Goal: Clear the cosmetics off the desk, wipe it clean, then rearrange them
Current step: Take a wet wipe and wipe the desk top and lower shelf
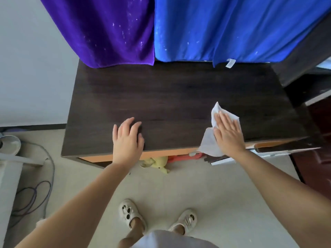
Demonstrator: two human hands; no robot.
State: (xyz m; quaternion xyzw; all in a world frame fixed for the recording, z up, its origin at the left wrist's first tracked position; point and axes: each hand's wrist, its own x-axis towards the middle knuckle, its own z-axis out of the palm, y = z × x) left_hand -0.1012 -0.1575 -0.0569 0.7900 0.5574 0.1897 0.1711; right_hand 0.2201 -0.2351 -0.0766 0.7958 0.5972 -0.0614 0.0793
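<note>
Seen from above, as the camera looks down the person's own body, two feet in pale perforated sandals [132,214] stand on a light floor [223,185], with a loop of dark cable [34,196] off to the left. Two bare forearms reach forward to a dark wood-grain table [179,97]. The left hand [127,138] rests palm down at the table's near edge, its fingers [131,125] loosely spread and slightly bent, holding nothing. The right hand [228,131] lies flat on a white wipe [208,142] near the front right of the table, fingers straight and close together, pressing it to the surface (one corner of the wipe hangs over the near edge). Under the table's front edge a yellow soft object [158,162] shows on the floor. At the far side, a purple cloth [100,31] and a blue cloth [232,27] hang side by side, their hems touching the table's back edge
</note>
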